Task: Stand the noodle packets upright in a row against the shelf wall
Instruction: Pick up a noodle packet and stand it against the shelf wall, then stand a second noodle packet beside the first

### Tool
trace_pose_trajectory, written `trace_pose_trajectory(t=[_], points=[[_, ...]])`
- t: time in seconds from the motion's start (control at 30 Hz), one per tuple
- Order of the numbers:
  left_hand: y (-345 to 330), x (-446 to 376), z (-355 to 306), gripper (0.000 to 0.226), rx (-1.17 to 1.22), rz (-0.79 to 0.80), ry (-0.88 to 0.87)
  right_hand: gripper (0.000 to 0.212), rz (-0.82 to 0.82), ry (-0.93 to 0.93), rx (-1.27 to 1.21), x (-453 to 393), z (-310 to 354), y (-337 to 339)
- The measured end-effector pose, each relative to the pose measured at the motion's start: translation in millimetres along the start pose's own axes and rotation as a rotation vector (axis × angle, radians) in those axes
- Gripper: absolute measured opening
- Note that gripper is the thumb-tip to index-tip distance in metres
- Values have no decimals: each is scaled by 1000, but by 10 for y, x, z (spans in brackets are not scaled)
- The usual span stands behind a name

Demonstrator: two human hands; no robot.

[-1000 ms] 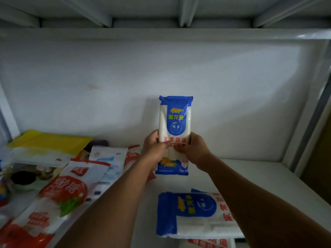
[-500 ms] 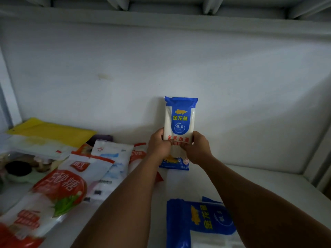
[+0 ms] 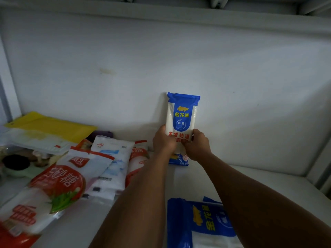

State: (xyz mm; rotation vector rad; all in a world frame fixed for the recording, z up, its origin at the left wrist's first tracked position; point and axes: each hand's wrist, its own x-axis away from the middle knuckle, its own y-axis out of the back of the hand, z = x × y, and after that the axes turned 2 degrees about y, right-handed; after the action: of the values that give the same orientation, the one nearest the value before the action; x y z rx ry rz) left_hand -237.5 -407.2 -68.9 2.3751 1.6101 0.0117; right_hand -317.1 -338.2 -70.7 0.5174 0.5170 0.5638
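Note:
A blue and white noodle packet stands upright against the white back wall of the shelf, its foot on the shelf floor. My left hand grips its lower left side and my right hand grips its lower right side. The middle of the packet is hidden behind my fingers. A second blue and white noodle packet lies flat near the front of the shelf, partly under my right forearm.
Red and white sugar bags, a white pouch and another red and white bag lie in a heap at the left. A yellow flat package rests behind them. A shelf post stands at the right.
Both hands have carried the packet away from me and set its foot down, its back now at the wall. The view has shifted closer and to the left.

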Motion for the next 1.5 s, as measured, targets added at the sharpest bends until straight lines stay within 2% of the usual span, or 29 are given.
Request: trace_pose_trajectory(t=[0.23,0.37,0.53,0.73,0.87,0.93,1.1,1.17,1.3,1.4,1.5], points=[[60,143,-73,35,-108,48,149,31,110,-140,147,124,-53,7],[108,304,-22,33,-134,52,179,36,157,-135,211,326,-102,96],[217,648,-49,32,-246,8,128,20,214,-36,319,650,-84,401],[308,1067,-219,30,-391,210,-5,26,235,82,370,1277,-5,735],[300,1386,-294,27,-518,327,-81,26,272,58,392,1534,74,962],[309,1548,-326,27,-607,298,-134,25,309,53,426,1634,77,1084],[443,1962,-431,38,-831,67,-227,27,378,9,422,1824,6,1322],[480,2103,-482,41,-961,62,-236,33,424,2,486,1873,-45,1352],[492,2291,-562,37,-1114,285,-1,48,481,24,595,1904,-124,1373],[465,2381,-570,45,-1063,431,228,56,451,15,648,1927,-113,1384],[403,2392,-564,51,-913,485,369,69,458,12,749,1951,-70,1397]])
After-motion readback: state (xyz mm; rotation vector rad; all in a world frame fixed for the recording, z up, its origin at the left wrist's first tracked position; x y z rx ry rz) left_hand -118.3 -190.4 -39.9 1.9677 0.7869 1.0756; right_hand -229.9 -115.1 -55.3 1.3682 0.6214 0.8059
